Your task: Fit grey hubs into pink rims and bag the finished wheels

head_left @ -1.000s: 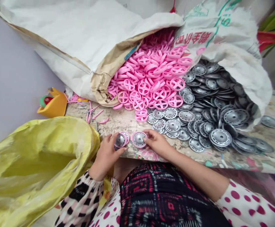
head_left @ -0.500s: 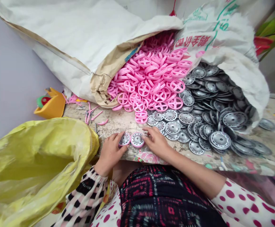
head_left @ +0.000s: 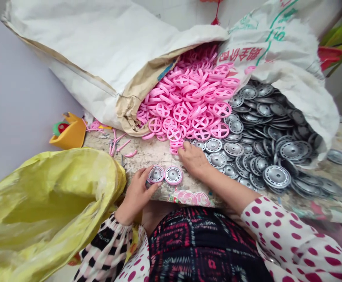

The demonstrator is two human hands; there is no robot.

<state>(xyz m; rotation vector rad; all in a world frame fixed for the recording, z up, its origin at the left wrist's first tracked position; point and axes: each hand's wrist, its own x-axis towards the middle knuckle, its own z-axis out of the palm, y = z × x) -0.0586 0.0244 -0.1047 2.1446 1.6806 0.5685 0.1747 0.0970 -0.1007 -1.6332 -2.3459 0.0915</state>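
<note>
Two wheels lie side by side near the table's front edge, each a silver-grey hubcap disc on a pink rim. My left hand (head_left: 137, 192) holds the left wheel (head_left: 156, 174), thumb at its near edge and fingers at its far left side. The right wheel (head_left: 173, 175) lies beside it with no hand on it. My right hand (head_left: 195, 158) is farther back, its fingers closed at the edge of a pink spoked wheel (head_left: 176, 150) at the front of the pink pile; the fingertips are partly hidden. Silver-grey discs (head_left: 217, 159) lie just right of that hand.
A white sack (head_left: 94, 51) spills pink spoked wheels (head_left: 180, 114). Another sack (head_left: 304, 94) spills grey discs. An open yellow bag (head_left: 71, 164) stands at the left, below a yellow container (head_left: 71, 133). Pink sticks and metal pins (head_left: 116, 145) lie on the worn table (head_left: 141, 156).
My right hand has left the right wheel and moved back to the front of the pink pile. My left hand stays at the left wheel. The view has shifted slightly.
</note>
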